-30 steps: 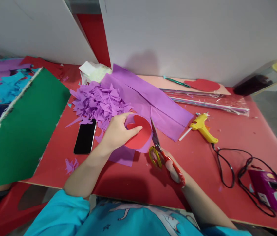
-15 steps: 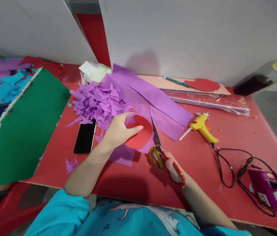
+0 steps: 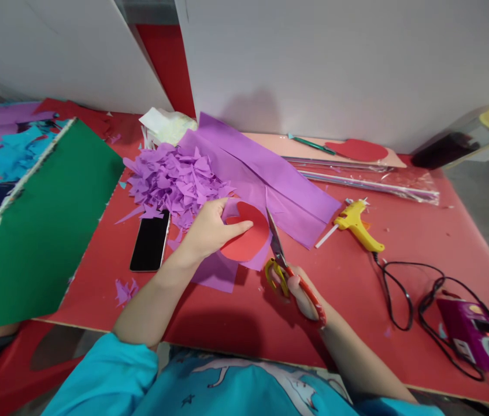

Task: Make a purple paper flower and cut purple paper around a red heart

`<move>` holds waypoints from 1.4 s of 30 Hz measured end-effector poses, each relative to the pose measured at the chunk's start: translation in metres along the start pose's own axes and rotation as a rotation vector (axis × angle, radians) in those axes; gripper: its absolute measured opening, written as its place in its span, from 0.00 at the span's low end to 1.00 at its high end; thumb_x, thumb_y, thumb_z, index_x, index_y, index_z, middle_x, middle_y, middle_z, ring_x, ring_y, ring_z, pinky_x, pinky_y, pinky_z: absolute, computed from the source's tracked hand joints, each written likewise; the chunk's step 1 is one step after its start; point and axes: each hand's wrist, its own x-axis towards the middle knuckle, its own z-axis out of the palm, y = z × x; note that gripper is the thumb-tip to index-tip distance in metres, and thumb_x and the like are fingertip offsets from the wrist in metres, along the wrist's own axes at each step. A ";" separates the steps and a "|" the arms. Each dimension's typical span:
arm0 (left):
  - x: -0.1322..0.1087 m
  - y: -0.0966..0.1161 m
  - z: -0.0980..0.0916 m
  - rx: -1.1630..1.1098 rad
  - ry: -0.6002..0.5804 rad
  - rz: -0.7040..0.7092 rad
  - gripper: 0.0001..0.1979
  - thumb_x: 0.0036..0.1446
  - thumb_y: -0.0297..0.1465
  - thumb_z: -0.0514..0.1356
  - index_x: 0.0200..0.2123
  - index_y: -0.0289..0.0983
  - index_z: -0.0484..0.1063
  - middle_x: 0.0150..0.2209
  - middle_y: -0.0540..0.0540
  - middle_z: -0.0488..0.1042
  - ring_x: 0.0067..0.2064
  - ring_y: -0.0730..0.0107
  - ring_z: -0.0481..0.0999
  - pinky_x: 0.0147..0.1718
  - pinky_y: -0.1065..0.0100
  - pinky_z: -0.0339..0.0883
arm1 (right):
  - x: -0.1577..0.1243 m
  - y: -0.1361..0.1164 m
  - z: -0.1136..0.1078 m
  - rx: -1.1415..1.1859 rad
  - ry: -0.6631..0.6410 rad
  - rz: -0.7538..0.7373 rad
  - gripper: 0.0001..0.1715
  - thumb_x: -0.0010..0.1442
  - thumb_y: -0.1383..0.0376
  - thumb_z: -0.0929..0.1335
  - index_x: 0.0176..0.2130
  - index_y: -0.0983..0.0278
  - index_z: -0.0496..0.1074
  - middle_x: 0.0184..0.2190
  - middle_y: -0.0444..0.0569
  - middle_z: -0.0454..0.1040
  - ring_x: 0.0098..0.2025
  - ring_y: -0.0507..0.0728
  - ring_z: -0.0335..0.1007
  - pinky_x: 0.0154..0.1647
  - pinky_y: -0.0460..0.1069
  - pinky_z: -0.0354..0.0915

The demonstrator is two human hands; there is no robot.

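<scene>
Centrally placed above the red counter (image 3: pixel 400 242), toward its near side: a rounded red cut-out (image 3: pixel 248 240), backed by a purple sheet (image 3: pixel 262 257) with a margin exposed along the right and near edges. Pinched together in the left hand (image 3: pixel 207 231), with thumb flat across the red face and fingers mostly hidden behind. Gripped in the right hand (image 3: pixel 300 292) by red and yellow loops: a pair of scissors (image 3: pixel 280 254), with blades just beside the right edge of the purple sheet. Impossible to tell at this angle whether in contact with that edge, or how far parted.

Judged by look, for both layers: very light, thin and flexible, apt to bend or crease rather than break; best held well inward, through both at once, to limit sliding of one over the other. For the scissors: stiff and comparatively heavy, best held by the loops, clear of the blades.

Oriented from near right to far left, with tips at the far end: scissors. Nearly round, hence without a marked long axis: red cut-out, notched at far left, close to the thumb. Also shown, farther left: purple scraps (image 3: pixel 175 179) and a smartphone (image 3: pixel 147 248); at right, a yellow glue gun (image 3: pixel 356 222).
</scene>
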 end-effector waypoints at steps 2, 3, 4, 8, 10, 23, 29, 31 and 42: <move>0.000 0.000 0.000 0.007 0.006 -0.003 0.10 0.46 0.30 0.63 0.35 0.34 0.74 0.34 0.47 0.78 0.36 0.65 0.77 0.36 0.65 0.71 | 0.000 0.003 -0.001 0.008 0.008 0.002 0.34 0.53 0.34 0.54 0.25 0.62 0.53 0.21 0.39 0.53 0.16 0.46 0.47 0.15 0.45 0.47; 0.000 0.000 0.000 0.010 0.006 -0.005 0.10 0.46 0.30 0.63 0.35 0.34 0.74 0.34 0.47 0.78 0.36 0.65 0.77 0.36 0.65 0.71 | 0.000 0.004 -0.001 0.012 0.007 0.005 0.34 0.53 0.34 0.55 0.25 0.62 0.53 0.21 0.39 0.53 0.16 0.46 0.46 0.15 0.45 0.46; 0.000 0.000 0.000 0.009 0.004 -0.005 0.10 0.46 0.30 0.63 0.35 0.34 0.74 0.34 0.47 0.78 0.36 0.64 0.77 0.36 0.65 0.71 | 0.000 0.005 -0.001 0.014 0.007 0.008 0.34 0.53 0.35 0.55 0.25 0.62 0.53 0.21 0.39 0.52 0.16 0.45 0.46 0.14 0.45 0.46; 0.001 -0.001 -0.001 0.001 -0.005 -0.001 0.09 0.46 0.30 0.63 0.33 0.34 0.74 0.32 0.47 0.78 0.34 0.65 0.77 0.34 0.65 0.72 | 0.001 0.001 -0.001 -0.025 0.038 -0.001 0.34 0.52 0.34 0.55 0.24 0.62 0.53 0.20 0.40 0.52 0.17 0.47 0.46 0.15 0.45 0.47; 0.001 -0.002 -0.002 0.002 -0.001 0.006 0.08 0.46 0.30 0.63 0.32 0.35 0.73 0.31 0.47 0.77 0.32 0.66 0.76 0.32 0.65 0.72 | 0.001 -0.004 0.000 -0.068 0.044 -0.014 0.35 0.52 0.34 0.54 0.25 0.62 0.56 0.20 0.41 0.53 0.18 0.47 0.47 0.16 0.46 0.48; -0.003 0.001 -0.003 -0.004 -0.002 0.009 0.09 0.46 0.30 0.64 0.32 0.34 0.73 0.31 0.47 0.77 0.32 0.65 0.77 0.32 0.66 0.71 | -0.001 -0.008 0.004 -0.026 0.070 -0.102 0.38 0.52 0.35 0.57 0.46 0.60 0.65 0.41 0.52 0.66 0.42 0.60 0.64 0.47 0.56 0.63; -0.005 0.006 -0.002 0.074 -0.032 0.014 0.10 0.47 0.29 0.62 0.35 0.33 0.73 0.34 0.45 0.78 0.36 0.62 0.77 0.34 0.65 0.72 | -0.002 -0.003 0.002 0.000 0.039 -0.086 0.34 0.53 0.37 0.57 0.46 0.57 0.67 0.42 0.51 0.68 0.45 0.62 0.66 0.50 0.58 0.62; -0.006 0.007 -0.001 0.112 -0.036 0.027 0.11 0.46 0.29 0.62 0.35 0.33 0.74 0.37 0.44 0.78 0.39 0.61 0.77 0.38 0.63 0.71 | -0.002 0.000 0.002 0.001 0.049 -0.090 0.35 0.53 0.37 0.57 0.46 0.57 0.67 0.41 0.52 0.68 0.44 0.63 0.66 0.49 0.58 0.62; -0.008 0.006 0.005 0.111 -0.031 0.045 0.10 0.46 0.27 0.62 0.34 0.32 0.74 0.38 0.42 0.78 0.41 0.60 0.77 0.44 0.59 0.70 | 0.001 -0.008 0.007 -0.003 0.051 -0.100 0.39 0.53 0.35 0.55 0.51 0.55 0.66 0.40 0.51 0.70 0.39 0.59 0.65 0.43 0.55 0.62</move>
